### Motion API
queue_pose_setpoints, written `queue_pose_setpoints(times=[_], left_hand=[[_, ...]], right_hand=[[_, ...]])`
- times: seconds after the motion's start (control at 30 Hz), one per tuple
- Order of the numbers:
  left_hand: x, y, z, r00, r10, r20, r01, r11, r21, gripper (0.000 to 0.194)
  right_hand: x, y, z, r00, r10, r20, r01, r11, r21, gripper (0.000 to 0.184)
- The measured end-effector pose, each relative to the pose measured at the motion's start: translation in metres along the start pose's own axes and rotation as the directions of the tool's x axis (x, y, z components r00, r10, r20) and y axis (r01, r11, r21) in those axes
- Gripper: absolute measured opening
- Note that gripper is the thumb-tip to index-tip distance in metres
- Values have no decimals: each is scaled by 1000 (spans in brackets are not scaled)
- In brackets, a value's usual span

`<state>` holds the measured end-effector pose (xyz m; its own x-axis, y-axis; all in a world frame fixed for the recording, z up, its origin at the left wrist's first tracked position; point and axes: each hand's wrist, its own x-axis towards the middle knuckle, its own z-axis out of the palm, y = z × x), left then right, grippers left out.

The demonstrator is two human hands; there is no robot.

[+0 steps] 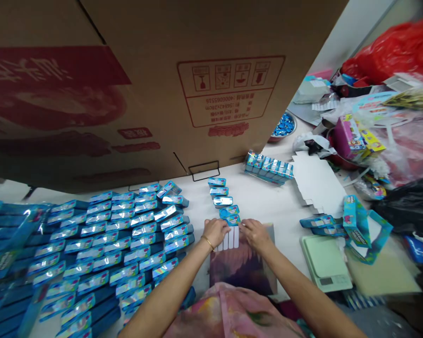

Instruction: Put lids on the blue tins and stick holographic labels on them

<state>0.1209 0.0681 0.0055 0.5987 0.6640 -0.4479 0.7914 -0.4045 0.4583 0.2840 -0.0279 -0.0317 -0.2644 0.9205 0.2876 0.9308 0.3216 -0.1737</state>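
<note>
My left hand (215,232) and my right hand (256,233) face each other, fingers closed at the two ends of a small blue box (233,219). Several narrow white strips (231,238) show between my hands, just below that box. Under my hands is a dark, glossy flat panel or box (232,265). Beyond the held box, more small blue boxes (223,202) stand in a single line leading away from me. The exact contact of my fingertips is partly hidden.
Many blue boxes (141,228) stand in rows on the left. A large carton (155,98) walls off the far side. To the right are a wrapped pack of boxes (270,168), white card (317,180), a green scale (326,258), an open blue carton (364,230) and a bowl (284,126).
</note>
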Motion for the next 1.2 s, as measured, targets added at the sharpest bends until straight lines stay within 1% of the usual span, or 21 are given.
queue_pose_setpoints(times=[0.1, 0.17, 0.23, 0.3, 0.37, 0.43, 0.5, 0.57, 0.63, 0.7, 0.77, 0.8, 0.83, 0.87, 0.9, 0.97, 1.0, 1.03, 1.1, 1.13, 1.2], left_hand=[[-6, -5, 7, 999, -33, -7, 32, 999, -23, 22], [-12, -7, 9, 998, -53, -15, 53, 998, -47, 23], [-18, -7, 12, 997, -70, -14, 69, 995, -73, 24], [-23, -7, 15, 996, -82, -23, 80, 994, -75, 24], [-27, -7, 17, 996, -61, -59, 60, 998, -24, 24], [-31, -7, 20, 993, -17, -114, 24, 998, 59, 26], [-36, -9, 23, 987, 31, -157, -13, 993, 116, 28], [-42, -13, 27, 982, 57, -179, -34, 991, 129, 28], [-48, -16, 31, 977, 56, -205, -38, 995, 91, 26], [-53, -17, 35, 959, 34, -283, -42, 999, -21, 21], [-55, -16, 35, 921, -22, -390, -72, 972, -224, 21], [-54, -15, 34, 904, -69, -422, -97, 928, -359, 23], [-53, -13, 32, 896, -130, -425, -115, 856, -504, 26], [-50, -11, 29, 894, -200, -400, -120, 754, -646, 29], [-48, -10, 27, 895, -273, -353, -111, 630, -768, 32], [-41, -7, 23, 884, -408, -227, -62, 380, -923, 37], [-38, -7, 21, 871, -459, -174, -42, 284, -958, 39], [-34, -7, 20, 857, -497, -137, -34, 211, -977, 41], [-27, -8, 19, 831, -547, -100, -38, 123, -992, 44], [-24, -9, 19, 823, -560, -98, -45, 107, -993, 44], [-15, -13, 20, 816, -564, -124, -72, 114, -991, 42]], right_hand=[[-12, -3, 7, 991, -104, -81, 101, 994, -38, 31], [-17, -5, 7, 984, -141, -111, 137, 990, -47, 31], [-19, -7, 5, 980, -150, -129, 147, 989, -33, 29], [-18, -10, 1, 983, -128, -133, 132, 991, 26, 26], [-15, -15, -10, 994, -75, -77, 86, 986, 145, 21], [-8, -22, -28, 999, 1, 53, -16, 961, 275, 17], [0, -27, -50, 980, 65, 186, -132, 918, 375, 15], [9, -27, -72, 961, 118, 252, -230, 843, 485, 15], [19, -23, -84, 944, 188, 272, -320, 730, 604, 15], [29, -17, -84, 903, 296, 312, -430, 596, 678, 13], [37, -11, -74, 830, 393, 396, -549, 445, 708, 11], [40, -9, -67, 785, 426, 449, -602, 358, 714, 11], [43, -9, -61, 743, 448, 498, -643, 270, 716, 13], [45, -9, -55, 706, 462, 537, -671, 190, 717, 15], [47, -10, -50, 675, 473, 566, -688, 126, 715, 17], [49, -12, -45, 629, 498, 597, -705, 42, 708, 19], [51, -13, -43, 612, 510, 604, -709, 17, 705, 20], [52, -14, -40, 599, 520, 609, -713, 1, 701, 20], [55, -15, -34, 589, 532, 608, -716, -5, 698, 22], [56, -14, -30, 589, 537, 603, -716, 2, 698, 22], [60, -11, -18, 603, 553, 575, -710, 43, 703, 21]])
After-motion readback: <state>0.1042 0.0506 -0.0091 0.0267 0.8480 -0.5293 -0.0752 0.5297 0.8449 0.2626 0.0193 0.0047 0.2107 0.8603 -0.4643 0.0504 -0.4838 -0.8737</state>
